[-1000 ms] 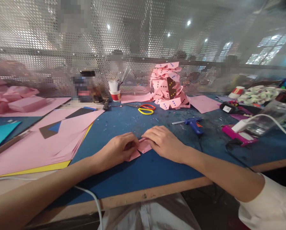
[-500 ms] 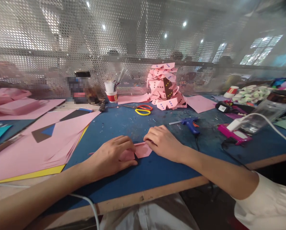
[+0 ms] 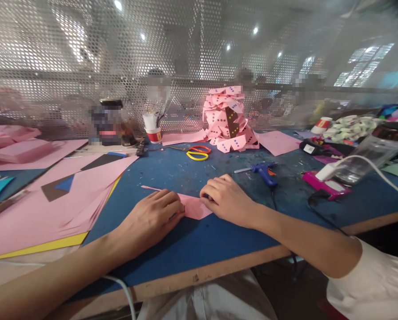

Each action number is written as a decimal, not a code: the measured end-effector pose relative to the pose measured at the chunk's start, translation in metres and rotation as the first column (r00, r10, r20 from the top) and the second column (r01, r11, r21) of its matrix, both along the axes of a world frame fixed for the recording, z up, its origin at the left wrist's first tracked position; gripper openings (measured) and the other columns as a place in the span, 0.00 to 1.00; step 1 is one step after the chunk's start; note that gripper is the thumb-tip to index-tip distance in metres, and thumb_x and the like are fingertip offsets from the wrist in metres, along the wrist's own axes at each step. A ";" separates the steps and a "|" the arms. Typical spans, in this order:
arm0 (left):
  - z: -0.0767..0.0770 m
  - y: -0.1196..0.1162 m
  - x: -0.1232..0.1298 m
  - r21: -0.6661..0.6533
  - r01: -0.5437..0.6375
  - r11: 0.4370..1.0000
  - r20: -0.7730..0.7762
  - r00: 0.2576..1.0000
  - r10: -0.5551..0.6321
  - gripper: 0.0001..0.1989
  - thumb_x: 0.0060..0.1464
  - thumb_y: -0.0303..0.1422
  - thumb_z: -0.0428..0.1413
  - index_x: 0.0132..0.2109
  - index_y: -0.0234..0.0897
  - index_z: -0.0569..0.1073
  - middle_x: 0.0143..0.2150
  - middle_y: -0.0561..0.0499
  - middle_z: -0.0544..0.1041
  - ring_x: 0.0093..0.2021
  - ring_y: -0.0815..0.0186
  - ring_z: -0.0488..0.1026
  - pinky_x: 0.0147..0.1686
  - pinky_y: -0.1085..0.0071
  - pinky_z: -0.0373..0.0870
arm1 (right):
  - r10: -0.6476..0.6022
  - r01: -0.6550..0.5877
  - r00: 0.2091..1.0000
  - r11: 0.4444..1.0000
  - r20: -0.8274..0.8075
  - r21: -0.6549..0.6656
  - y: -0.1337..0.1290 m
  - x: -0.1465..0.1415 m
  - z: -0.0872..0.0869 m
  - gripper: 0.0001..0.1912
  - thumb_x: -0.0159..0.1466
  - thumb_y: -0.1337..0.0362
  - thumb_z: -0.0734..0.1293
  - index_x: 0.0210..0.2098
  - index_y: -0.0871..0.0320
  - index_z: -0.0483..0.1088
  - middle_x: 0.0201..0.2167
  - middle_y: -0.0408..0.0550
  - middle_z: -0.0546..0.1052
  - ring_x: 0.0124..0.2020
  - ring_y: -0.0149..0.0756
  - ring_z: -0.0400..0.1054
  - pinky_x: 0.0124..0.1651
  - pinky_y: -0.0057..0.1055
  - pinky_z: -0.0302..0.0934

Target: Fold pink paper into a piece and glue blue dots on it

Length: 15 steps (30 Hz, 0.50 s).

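Observation:
A piece of pink paper (image 3: 194, 208) lies on the blue tabletop between my hands, and a thin pink tail of it sticks out beyond my left knuckles. My left hand (image 3: 152, 214) is closed in a pinch on its left part, thumb and fingertips together; a small dark spot shows at the fingertips. Curled fingers of my right hand (image 3: 228, 199) grip its upper right end. Part of the paper is hidden under both hands. Nearest to my right hand lies a blue glue gun (image 3: 264, 172), with its stick pointing left.
Scissors (image 3: 199, 153) with red and yellow handles lie ahead. Behind them stands a pile of folded pink paper pieces (image 3: 222, 122) with dots. Pink sheets (image 3: 95, 191) cover the left side. A paper cup (image 3: 154, 134), a magenta device (image 3: 325, 186) and a clear jar (image 3: 362, 162) stand around.
My left fingers and thumb have closed together on the paper, where the thumb was apart before. More of the paper's top edge and its left tail now shows. My right hand has hardly moved.

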<state>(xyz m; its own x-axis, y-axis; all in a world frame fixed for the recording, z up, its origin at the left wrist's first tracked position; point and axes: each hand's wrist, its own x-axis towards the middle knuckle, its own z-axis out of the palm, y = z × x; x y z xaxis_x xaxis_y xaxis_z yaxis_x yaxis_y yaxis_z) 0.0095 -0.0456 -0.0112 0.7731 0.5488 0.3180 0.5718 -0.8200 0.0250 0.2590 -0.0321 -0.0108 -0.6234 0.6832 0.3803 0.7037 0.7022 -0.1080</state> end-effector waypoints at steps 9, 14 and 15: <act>-0.002 -0.002 -0.002 0.016 -0.074 0.997 -0.031 0.997 0.075 0.14 0.69 0.32 0.44 0.39 0.36 0.72 0.36 0.48 0.73 0.37 0.64 0.71 0.39 0.67 0.66 | 0.018 -0.018 1.000 1.000 -0.023 -0.019 -0.001 -0.001 -0.001 0.09 0.70 0.62 0.63 0.34 0.58 0.70 0.35 0.46 0.78 0.39 0.36 0.69 0.48 0.35 0.50; 0.001 -0.005 0.000 -0.054 -0.076 0.996 0.077 0.994 0.080 0.11 0.68 0.32 0.47 0.40 0.36 0.72 0.37 0.49 0.74 0.37 0.66 0.72 0.39 0.69 0.66 | 0.010 -0.009 0.993 1.000 -0.116 0.012 0.000 0.000 0.005 0.09 0.70 0.65 0.62 0.35 0.58 0.71 0.33 0.45 0.76 0.37 0.34 0.67 0.48 0.35 0.50; 0.002 -0.006 0.001 -0.078 -0.064 0.995 0.097 0.993 0.072 0.10 0.68 0.32 0.48 0.40 0.37 0.72 0.37 0.50 0.75 0.37 0.66 0.72 0.39 0.69 0.67 | 0.016 -0.015 0.990 1.000 -0.138 0.011 0.000 0.000 0.007 0.08 0.70 0.65 0.62 0.36 0.58 0.71 0.33 0.45 0.76 0.37 0.34 0.67 0.48 0.34 0.51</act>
<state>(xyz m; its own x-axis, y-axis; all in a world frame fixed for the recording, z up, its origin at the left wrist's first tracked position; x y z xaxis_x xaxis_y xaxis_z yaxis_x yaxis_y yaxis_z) 0.0102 -0.0512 -0.0094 0.6998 0.6243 0.3473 0.6179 -0.7729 0.1442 0.2595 -0.0318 -0.0042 -0.5752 0.6695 0.4701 0.6714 0.7146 -0.1962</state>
